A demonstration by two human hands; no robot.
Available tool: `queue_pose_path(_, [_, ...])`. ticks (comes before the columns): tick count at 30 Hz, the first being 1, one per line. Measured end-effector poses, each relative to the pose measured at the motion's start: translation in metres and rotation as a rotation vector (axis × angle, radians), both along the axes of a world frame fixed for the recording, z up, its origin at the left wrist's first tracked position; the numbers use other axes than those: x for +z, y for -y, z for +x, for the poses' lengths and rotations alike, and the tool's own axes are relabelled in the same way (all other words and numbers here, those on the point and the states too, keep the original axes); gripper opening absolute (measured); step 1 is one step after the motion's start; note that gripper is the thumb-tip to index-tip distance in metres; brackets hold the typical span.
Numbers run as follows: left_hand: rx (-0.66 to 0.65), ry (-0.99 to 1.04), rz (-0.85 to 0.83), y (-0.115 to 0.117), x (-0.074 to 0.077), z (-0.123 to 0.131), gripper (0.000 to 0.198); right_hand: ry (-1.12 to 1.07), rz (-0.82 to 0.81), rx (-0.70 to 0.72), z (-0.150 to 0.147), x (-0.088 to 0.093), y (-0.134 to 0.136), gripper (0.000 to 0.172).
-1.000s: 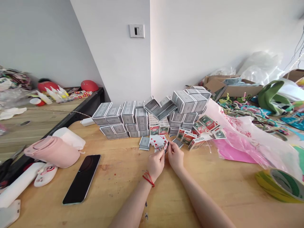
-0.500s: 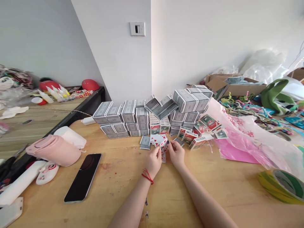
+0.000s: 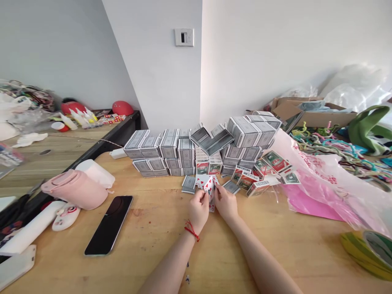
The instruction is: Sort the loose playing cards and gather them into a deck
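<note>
Between my hands, playing cards [image 3: 209, 185] with red hearts stand tilted, their faces toward me. My left hand [image 3: 198, 209], with a red string at its wrist, is closed in a pinch on their left edge. My right hand [image 3: 226, 203] pinches cards at the right edge; how many it holds is hidden. More face-up cards lie on the table just behind and under my fingers. A face-down card stack [image 3: 189, 184] rests to the left, another face-down stack [image 3: 231, 187] to the right.
Behind my hands stand piled patterned card boxes [image 3: 147, 147], an opened-out box [image 3: 211, 139] and red-green card packs [image 3: 247, 179]. A phone [image 3: 108, 226] and pink cup [image 3: 76, 190] are at left. Pink plastic [image 3: 309, 200] and a tape roll [image 3: 369, 251] lie right.
The hearts cards between my hands have tilted more upright, and a gap shows between card edges. My right hand has shifted slightly. The whole view has turned a little left.
</note>
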State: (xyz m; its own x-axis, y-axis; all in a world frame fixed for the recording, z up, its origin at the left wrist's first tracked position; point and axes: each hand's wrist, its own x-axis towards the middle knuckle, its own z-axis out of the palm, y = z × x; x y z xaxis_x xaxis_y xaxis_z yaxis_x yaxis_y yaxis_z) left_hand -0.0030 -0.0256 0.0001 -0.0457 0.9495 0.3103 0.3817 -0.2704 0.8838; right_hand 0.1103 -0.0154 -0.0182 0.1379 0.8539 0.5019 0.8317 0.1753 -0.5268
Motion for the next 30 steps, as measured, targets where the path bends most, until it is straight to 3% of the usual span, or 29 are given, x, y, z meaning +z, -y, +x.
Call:
queue_pose_path(3, [-0.005,0.074,-0.019,0.003,-0.001,0.007,0.018,0.112,0.057,-0.083,-0.005,0.0,0.001,0.029])
queue_pose_path(5, [0.016,0.092,-0.024,0.002,-0.001,0.007,0.018,0.067,0.059,-0.102,-0.007,0.0,0.001,0.029])
queue_pose_path(11, [0.116,0.111,-0.024,-0.006,0.001,-0.004,0.022,-0.191,0.02,0.053,-0.003,0.0,-0.004,0.024])
queue_pose_path(19, [0.07,0.15,-0.046,-0.006,0.003,-0.005,0.023,-0.16,0.031,0.135,0.006,0.004,-0.006,0.021])
queue_pose_path(27, [0.066,0.131,-0.068,-0.004,0.0,0.006,0.018,0.14,0.082,-0.083,0.002,0.007,0.0,0.019])
queue_pose_path(30, [0.056,0.134,-0.063,-0.006,-0.002,0.007,0.018,0.116,0.1,-0.138,0.001,0.006,0.0,0.02])
